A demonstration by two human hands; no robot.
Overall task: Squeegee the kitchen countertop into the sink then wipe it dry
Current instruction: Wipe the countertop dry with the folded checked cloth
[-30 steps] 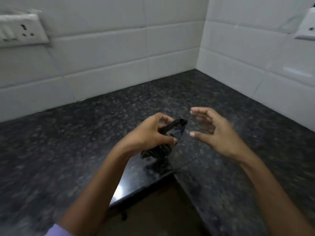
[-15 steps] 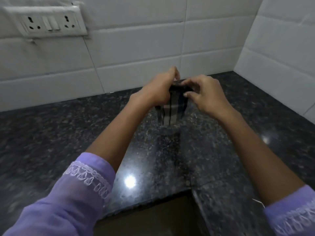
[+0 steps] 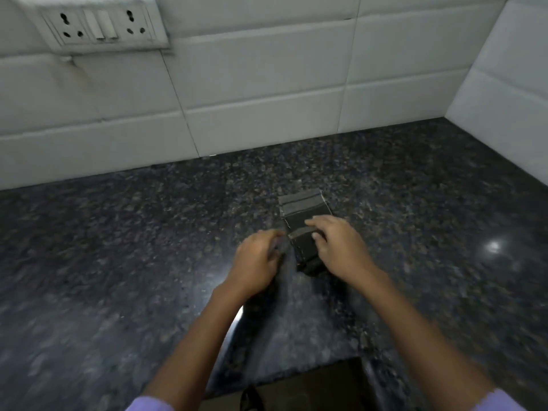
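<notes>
— Both hands lower now?
— Yes. The cloth (image 3: 302, 221), held up before, lies on the counter (image 3: 118, 247); right hand (image 3: 335, 244) presses it flat-fingered, left hand (image 3: 258, 259) pinches its edge.

One head-worn view (the only one) looks steeply down, close over the countertop (image 3: 118, 262), toward the tiled corner.

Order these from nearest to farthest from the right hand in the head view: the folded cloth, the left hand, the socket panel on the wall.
1. Folded cloth: under the right hand, touching it.
2. Left hand: just to its left, at the cloth's edge.
3. Socket panel: far off, high on the tiled wall, upper left.
</notes>
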